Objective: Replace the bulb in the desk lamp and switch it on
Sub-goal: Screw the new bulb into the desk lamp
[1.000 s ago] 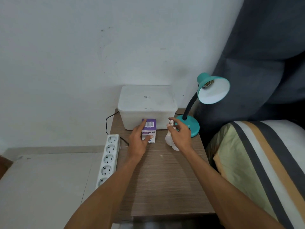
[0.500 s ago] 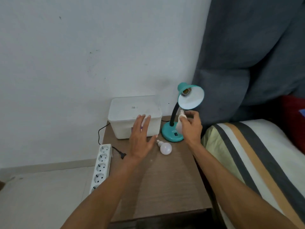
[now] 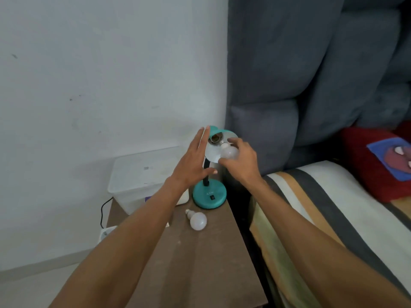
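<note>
A teal desk lamp stands on the wooden bedside table [image 3: 200, 263], its round base [image 3: 209, 196] near the table's back right corner. Its shade [image 3: 224, 135] faces me, and the socket [image 3: 215, 138] inside looks empty. My right hand [image 3: 241, 162] holds a white bulb [image 3: 229, 151] inside the shade, its screw cap just at the socket. My left hand [image 3: 193, 161] is flat with fingers spread, beside the shade's left rim. A second white bulb [image 3: 196, 220] lies on the table in front of the base.
A white lidded plastic box [image 3: 142, 176] sits at the table's back left, with a purple bulb carton [image 3: 148, 198] mostly hidden behind my left arm. A power strip [image 3: 106, 233] and black cable lie on the floor at left. A striped bed [image 3: 333, 218] adjoins the table at right.
My right hand lifted the bulb from near the lamp base up into the shade. My left hand left the carton and rose beside the shade. The camera turned right.
</note>
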`<state>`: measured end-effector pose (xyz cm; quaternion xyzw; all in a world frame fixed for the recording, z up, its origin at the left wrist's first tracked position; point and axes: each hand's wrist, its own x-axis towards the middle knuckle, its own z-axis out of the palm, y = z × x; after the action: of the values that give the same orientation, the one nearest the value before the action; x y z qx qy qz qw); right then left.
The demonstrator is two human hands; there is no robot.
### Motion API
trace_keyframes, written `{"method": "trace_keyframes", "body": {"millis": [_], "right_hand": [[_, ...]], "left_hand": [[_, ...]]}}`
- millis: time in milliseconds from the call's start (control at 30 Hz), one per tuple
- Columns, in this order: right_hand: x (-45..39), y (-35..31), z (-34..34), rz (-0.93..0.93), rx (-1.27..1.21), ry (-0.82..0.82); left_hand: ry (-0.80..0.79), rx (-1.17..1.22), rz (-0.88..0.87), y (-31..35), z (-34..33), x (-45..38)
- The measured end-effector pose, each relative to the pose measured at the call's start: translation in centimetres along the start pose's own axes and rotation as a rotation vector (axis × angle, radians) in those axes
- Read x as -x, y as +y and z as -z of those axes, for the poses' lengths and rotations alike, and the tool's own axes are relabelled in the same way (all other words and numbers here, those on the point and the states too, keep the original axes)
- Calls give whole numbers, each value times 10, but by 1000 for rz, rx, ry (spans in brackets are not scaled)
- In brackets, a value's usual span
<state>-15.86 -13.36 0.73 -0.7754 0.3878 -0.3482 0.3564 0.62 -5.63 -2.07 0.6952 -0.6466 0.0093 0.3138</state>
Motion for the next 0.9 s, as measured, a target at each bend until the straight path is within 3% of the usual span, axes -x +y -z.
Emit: {"method": "trace_keyframes", "body": {"millis": [533, 733, 900], "right_hand": [[-13, 16, -35, 282, 276, 178], [-9, 17, -42, 310, 387, 136], [-7, 6, -34, 176, 217, 194]], "left_hand": [[9, -5, -115, -16, -7, -18], [12, 25, -97, -16, -6, -17], [30, 35, -90, -16, -7, -17]]}}
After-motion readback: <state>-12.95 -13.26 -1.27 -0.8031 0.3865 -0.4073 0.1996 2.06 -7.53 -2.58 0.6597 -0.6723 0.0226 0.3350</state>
